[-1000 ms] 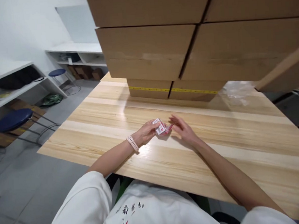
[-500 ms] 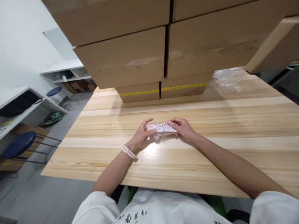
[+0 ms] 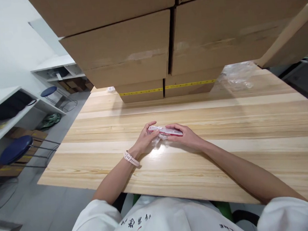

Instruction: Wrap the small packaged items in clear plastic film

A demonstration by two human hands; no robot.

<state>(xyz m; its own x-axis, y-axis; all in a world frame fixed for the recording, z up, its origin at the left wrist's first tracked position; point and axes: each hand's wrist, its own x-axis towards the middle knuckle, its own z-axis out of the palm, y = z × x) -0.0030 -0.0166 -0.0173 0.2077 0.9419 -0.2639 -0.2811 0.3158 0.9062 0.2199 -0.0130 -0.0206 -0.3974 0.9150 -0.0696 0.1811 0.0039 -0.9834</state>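
Between my two hands, just above the table's middle, is a slim white-and-red packet (image 3: 165, 130) in clear plastic wrap. My left hand (image 3: 145, 136) is closed on its left end, thumb on the near side and index finger behind. At the right end, my right hand (image 3: 184, 136) grips it between thumb and fingers. A loose flap of the clear plastic (image 3: 158, 140) hangs below the packet on the near side. The print on the packet is too small to read.
Stacked cardboard boxes (image 3: 128, 54) stand along the far side of the wooden table (image 3: 93, 158). A yellow measuring tape (image 3: 142, 92) runs across the lowest boxes. Crumpled clear plastic (image 3: 238, 75) lies at the far right. Blue stools (image 3: 16, 149) and white shelves (image 3: 8, 104) are to the left.
The packet has turned from showing its flat printed face to showing a narrow red edge. My right-hand fingers have shifted around its right end. The view has tilted slightly.
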